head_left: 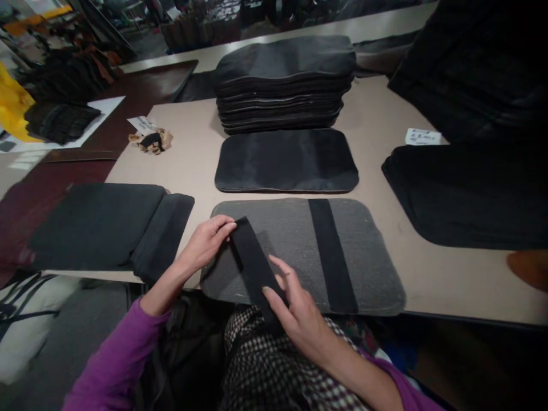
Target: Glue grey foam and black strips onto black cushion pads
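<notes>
A black strip (252,251) is held at a slant above the left part of a grey rounded panel (286,257). My left hand (208,240) pinches its upper end between thumb and fingers. Lower down, my right hand (297,311) has the strip between its thumb and fingers, near the panel's front edge. Another black strip (331,251) lies flat across the right part of the panel. Just beyond the panel rests a black rounded panel (286,160).
Behind stands a tall stack of black panels (285,85). Black pieces (98,225) lie at the left, and more black panels (475,194) at the right. A small heap of scraps (154,142) sits at the back left. A paper note (423,137) lies at the right.
</notes>
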### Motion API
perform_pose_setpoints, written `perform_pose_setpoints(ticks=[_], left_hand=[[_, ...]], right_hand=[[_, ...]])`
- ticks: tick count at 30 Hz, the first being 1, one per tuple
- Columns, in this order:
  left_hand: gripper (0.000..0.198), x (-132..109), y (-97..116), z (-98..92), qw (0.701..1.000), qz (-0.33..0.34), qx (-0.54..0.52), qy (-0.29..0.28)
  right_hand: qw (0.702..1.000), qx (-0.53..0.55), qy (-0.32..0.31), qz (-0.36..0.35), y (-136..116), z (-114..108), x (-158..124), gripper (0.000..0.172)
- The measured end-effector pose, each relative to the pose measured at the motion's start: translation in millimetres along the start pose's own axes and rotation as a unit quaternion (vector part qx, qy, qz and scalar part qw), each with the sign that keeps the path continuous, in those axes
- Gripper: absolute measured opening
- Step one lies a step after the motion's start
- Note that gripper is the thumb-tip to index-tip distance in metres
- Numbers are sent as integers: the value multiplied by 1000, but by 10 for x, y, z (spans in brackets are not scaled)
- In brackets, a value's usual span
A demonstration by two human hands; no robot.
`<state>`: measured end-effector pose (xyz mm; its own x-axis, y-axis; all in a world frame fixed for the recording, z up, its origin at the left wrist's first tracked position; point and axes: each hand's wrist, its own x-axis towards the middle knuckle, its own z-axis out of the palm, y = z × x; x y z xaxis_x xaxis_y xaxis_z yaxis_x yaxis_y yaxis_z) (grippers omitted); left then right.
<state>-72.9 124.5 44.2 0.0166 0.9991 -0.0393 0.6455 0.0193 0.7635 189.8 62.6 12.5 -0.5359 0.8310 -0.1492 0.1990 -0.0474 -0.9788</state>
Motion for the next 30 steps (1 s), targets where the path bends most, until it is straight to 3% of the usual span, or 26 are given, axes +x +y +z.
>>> perform_pose_setpoints(ticks=[4, 10, 18, 30], left_hand=[[23, 520, -265, 27, 974, 104, 192, 52], [24, 935, -418, 132, 936, 148, 312, 61], [23, 1063, -495, 183, 928, 172, 327, 50], [24, 1008, -453, 251, 916, 183, 350, 62]], right_hand=[[998, -59, 9, -5, 22, 20, 55, 38], [995, 43, -69, 53, 11, 98, 165, 19], [994, 43, -80, 59, -23, 139, 220, 13], [993, 30, -87, 69, -4, 138, 240, 17]])
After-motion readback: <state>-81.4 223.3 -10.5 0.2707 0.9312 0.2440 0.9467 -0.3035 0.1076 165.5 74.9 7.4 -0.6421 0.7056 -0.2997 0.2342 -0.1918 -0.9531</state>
